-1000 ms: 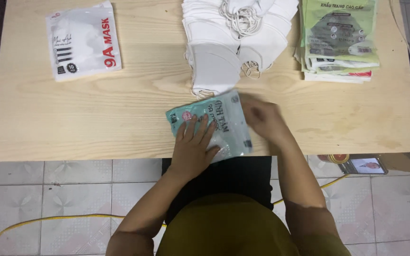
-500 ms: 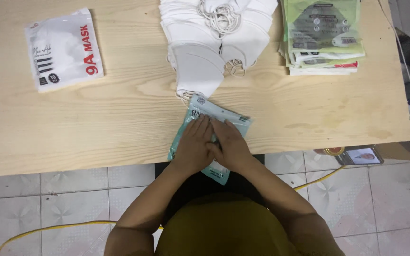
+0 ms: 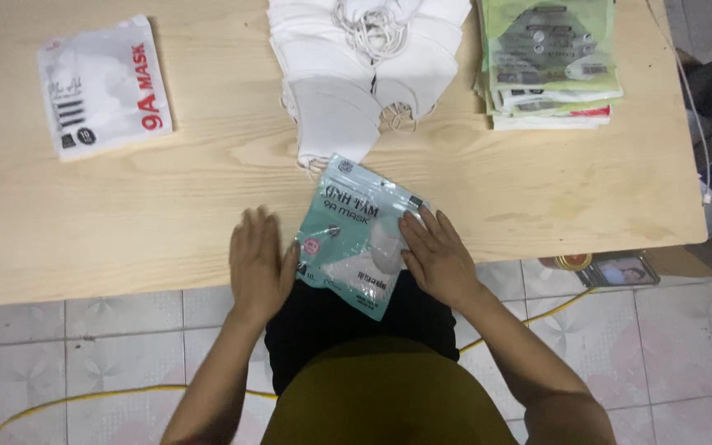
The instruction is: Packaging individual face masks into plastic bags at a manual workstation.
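A teal mask packet (image 3: 356, 235) lies tilted at the near edge of the pale wooden surface (image 3: 166, 206), its lower corner hanging past the edge over the person's lap. The left hand (image 3: 259, 265) rests flat on the wood just beside the packet's left side, fingers straight and spread (its grip is open, holding nothing), with the thumb side touching or almost touching the packet's edge. The right hand (image 3: 437, 254) lies palm down with its fingertips pressed on the packet's right half; its grip is also open, laid on the packet rather than closed round it. Just beyond the packet's top corner sits a fanned pile of white face masks (image 3: 356, 82), their ear loops bunched in a tangle at the far end. To the right of that pile, a stack of green packets (image 3: 550, 62) stands near the far right corner. Well apart, toward the far left, lies a white packet with red lettering (image 3: 105, 86). Below the surface, a yellow cable (image 3: 109, 400) runs across the tiled floor (image 3: 84, 354).
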